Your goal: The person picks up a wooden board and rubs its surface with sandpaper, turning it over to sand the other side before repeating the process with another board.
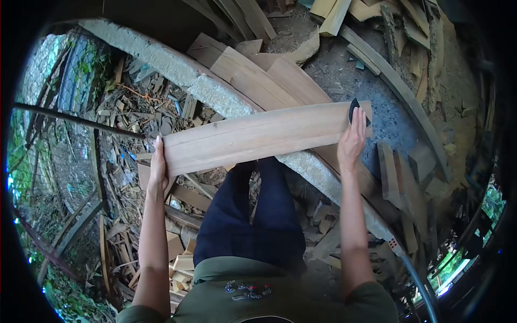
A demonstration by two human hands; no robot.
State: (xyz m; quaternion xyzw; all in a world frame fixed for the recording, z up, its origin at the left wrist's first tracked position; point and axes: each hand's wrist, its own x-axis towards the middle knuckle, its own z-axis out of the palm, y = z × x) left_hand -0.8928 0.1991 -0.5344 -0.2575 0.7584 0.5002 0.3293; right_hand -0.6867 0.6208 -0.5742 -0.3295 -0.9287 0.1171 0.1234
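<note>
Evidently plank (253, 133) spans above white-topped wall (215, 95), left hand (157, 168) grasping one end, right hand (352, 137) straight-fingered over black sheet (354, 107) at the other, any grip beneath untellable; uneven pressure could twist it loose onto the wall.

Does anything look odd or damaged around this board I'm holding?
Yes: wood scraps lie strewn around your legs in no order. The board between your left hand and right hand shows a dark line lengthwise, perhaps a crack, perhaps only grain; I can't tell.
</note>
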